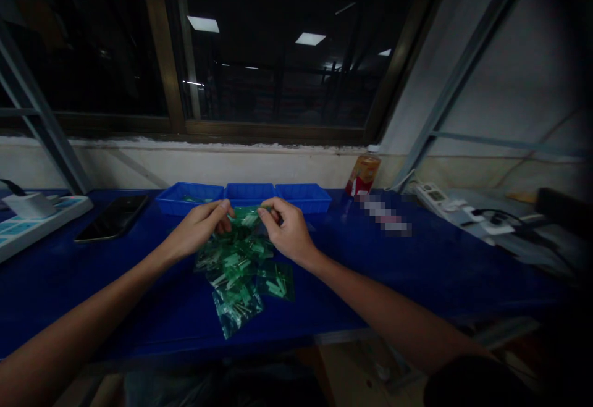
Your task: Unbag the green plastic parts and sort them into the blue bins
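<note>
Both my hands are raised over a pile of small green plastic bags [241,277] lying on the blue table [139,283]. Between them they hold one small green bag [245,215]: my left hand [199,228] pinches its left edge, my right hand [287,228] pinches its right edge. Both hands have their fingers closed on the bag. Each bag in the pile holds small pale parts that I cannot make out.
Three blue trays [189,197], [250,193], [303,196] stand in a row just behind my hands. A black phone [111,217] and a white board [32,222] lie at the left. A drink bottle [362,175] stands at the back, with a power strip [445,206] and cables at the right.
</note>
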The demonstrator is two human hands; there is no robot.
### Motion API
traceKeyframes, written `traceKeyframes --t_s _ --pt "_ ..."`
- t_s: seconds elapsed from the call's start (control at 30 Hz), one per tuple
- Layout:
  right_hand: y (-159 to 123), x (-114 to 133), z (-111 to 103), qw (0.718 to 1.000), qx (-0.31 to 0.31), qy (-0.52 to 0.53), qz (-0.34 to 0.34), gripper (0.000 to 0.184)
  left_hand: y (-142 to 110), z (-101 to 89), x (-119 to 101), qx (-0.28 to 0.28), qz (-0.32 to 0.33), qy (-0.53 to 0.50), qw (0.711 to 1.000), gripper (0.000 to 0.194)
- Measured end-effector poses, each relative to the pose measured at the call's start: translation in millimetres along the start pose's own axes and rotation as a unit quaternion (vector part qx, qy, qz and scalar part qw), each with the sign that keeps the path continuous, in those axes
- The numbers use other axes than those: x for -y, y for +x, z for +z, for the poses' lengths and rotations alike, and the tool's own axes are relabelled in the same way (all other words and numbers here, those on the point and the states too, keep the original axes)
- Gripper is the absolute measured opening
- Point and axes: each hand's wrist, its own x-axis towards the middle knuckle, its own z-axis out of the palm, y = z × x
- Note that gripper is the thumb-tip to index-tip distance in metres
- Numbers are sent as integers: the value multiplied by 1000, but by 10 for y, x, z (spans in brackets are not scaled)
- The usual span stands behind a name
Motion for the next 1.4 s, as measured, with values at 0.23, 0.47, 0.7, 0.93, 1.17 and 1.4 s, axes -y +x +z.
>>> traceKeyframes --t_s 0.23,0.47,0.7,0.93,1.17,1.4 --pt "-8 12 -11 998 33 50 6 16 -8 112 48 47 -58 -83 994 49" --pt "-15 30 -16 999 25 20 12 15 -11 122 75 52 -75 -105 990 47" --pt "-29 54 3 998 26 -14 -52 13 -7 163 67 50 -115 -159 979 51" --pt "-23 35 5 997 40 -10 -61 13 -9 155 71 64 -120 -206 969 40" --pt "-53 60 18 992 82 15 -90 13 -30 132 77 155 -176 -347 908 20" --pt "-75 78 35 991 89 29 -95 11 -32 129 78 149 -161 -351 910 14"
